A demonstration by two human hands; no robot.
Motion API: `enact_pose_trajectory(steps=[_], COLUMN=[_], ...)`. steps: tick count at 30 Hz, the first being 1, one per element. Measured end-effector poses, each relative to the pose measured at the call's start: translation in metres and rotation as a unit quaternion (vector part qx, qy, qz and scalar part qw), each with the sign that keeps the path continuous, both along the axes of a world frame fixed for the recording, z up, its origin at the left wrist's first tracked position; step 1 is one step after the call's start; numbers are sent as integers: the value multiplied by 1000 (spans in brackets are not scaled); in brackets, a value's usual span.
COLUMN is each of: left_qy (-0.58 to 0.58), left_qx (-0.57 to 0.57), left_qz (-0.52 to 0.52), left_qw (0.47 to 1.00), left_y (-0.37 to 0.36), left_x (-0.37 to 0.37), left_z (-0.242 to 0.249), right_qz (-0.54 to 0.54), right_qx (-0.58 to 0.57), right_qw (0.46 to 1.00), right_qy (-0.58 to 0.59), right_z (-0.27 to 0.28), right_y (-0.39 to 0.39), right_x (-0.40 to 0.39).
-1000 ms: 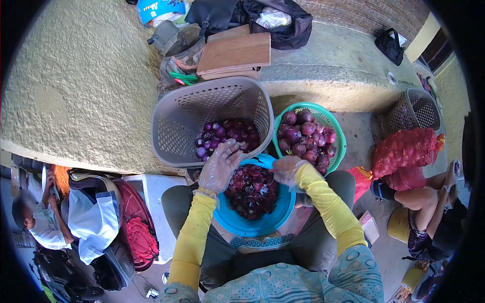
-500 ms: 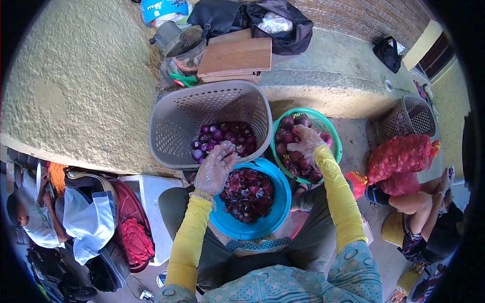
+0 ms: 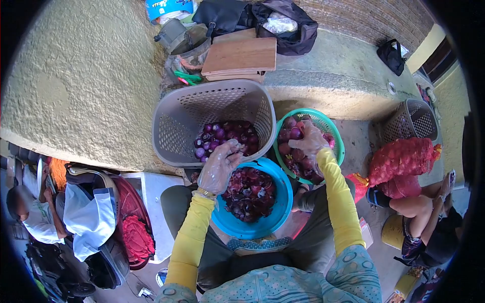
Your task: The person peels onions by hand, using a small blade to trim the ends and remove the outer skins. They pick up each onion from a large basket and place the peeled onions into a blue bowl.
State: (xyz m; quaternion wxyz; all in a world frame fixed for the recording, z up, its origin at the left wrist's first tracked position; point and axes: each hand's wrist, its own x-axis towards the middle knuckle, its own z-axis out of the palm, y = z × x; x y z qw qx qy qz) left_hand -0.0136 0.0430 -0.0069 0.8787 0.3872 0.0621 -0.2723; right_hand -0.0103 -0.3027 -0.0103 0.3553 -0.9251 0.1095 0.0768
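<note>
My left hand [image 3: 220,167], in a clear plastic glove, hovers over the front rim of the grey basket [image 3: 164,96], its fingers apart and nothing visible in it. Peeled purple onions [image 3: 220,134] lie inside that basket. My right hand [image 3: 310,141], gloved too, reaches down into the green basket [image 3: 337,130] among unpeeled red onions [image 3: 295,133]; its fingers touch them, and whether it holds one is hidden. Between my knees stands a blue basin [image 3: 284,202] filled with dark red onion skins [image 3: 247,194].
Wooden boards [image 3: 240,54] and black bags [image 3: 288,30] rest on the ledge. Red net sacks of onions [image 3: 399,164] lie at the right near a seated person's legs [image 3: 417,207]. Another person [image 3: 43,217] is at the left, beside a white box [image 3: 161,202].
The view has shifted slightly. My right hand still reaches among the onions in the green basket, with its fingers pointing lower. My left hand has barely moved.
</note>
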Motion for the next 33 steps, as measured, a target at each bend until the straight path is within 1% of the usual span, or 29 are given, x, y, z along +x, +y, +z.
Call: enact_pose_trajectory(steps=[1, 2, 3, 4, 5, 6, 8, 9, 10, 12, 13, 15, 16, 17, 19, 20, 21, 22, 23, 24, 25, 26, 27, 28, 30, 31, 32, 33], left_qy=[-33, -34, -50, -65, -96, -95, -129, -105, -104, -112, -111, -101, -100, -92, -84, -61, -38, -38, -19, 0, -4, -4, -6, -8, -2, 4, 4, 20], left_qx=[12, 11, 47, 83, 109, 109, 132, 115, 116, 87, 88, 68, 68, 58, 47, 10, -27, -27, -47, -66, -56, -56, -44, -32, -39, -47, -46, -50], left_qz=[-26, -25, -63, -101, -144, -143, -228, -244, -244, -195, -194, -161, -162, -151, -141, -129, -118, -117, -89, -60, -34, -35, -19, -3, 6, 15, 15, 22], left_qw=[999, 999, 996, 989, 979, 979, 956, 957, 957, 971, 971, 979, 979, 982, 985, 990, 992, 992, 995, 996, 998, 998, 999, 999, 999, 999, 999, 998], left_y=[-3, -8, -14, -19, -20, -23, -27, -28, -28, -29, -28, -25, -24, -24, -23, -20, -18, -16, -13, -10, -9, -7, -6, -5, -3, -2, -1, -1], left_x=[-1, -3, -7, -11, -16, -20, -25, -23, -25, -24, -23, -21, -20, -20, -19, -17, -16, -14, -12, -10, -9, -9, -9, -9, -9, -9, -10, -10], left_z=[2, 8, 16, 26, 35, 42, 51, 52, 49, 38, 33, 29, 27, 26, 27, 29, 30, 28, 24, 20, 16, 14, 13, 12, 13, 13, 16, 20], right_qz=[-4, -7, 10, 10, 31, 52, 61, 70, 69, 100, 108, 114, 121, 119, 122, 122, 59, -6, -25, -24, -36, -48, -74, -74, -99, -140, -140, -194], right_qx=[123, 244, 320, 334, 401, 465, 483, 513, 514, 478, 449, 436, 421, 421, 424, 424, 429, 427, 492, 493, 530, 566, 638, 638, 763, 784, 784, 786], right_qw=[992, 969, 947, 941, 915, 883, 872, 854, 854, 871, 885, 891, 896, 896, 889, 889, 901, 900, 865, 865, 840, 813, 754, 754, 623, 591, 591, 572], right_qy=[-13, -26, 5, 59, 20, -20, -52, -41, -41, -51, -54, -62, -74, -73, -122, -122, -16, 89, 90, 91, 110, 130, 138, 138, 141, 126, 126, 128], right_z=[7, 16, 28, 76, 58, 41, 50, 42, 37, 35, 32, 33, 33, 26, 5, 21, 51, 67, 62, 58, 54, 48, 31, 17, 10, 9, 20, 31], right_y=[8, 18, 30, 54, 66, 76, 106, 113, 118, 124, 125, 127, 127, 126, 121, 118, 114, 110, 108, 106, 104, 105, 108, 112, 120, 121, 125, 129], right_x=[-9, -18, -26, -38, -46, -55, -65, -64, -62, -56, -54, -52, -51, -51, -49, -51, -56, -58, -63, -68, -73, -79, -87, -94, -101, -106, -111, -116])
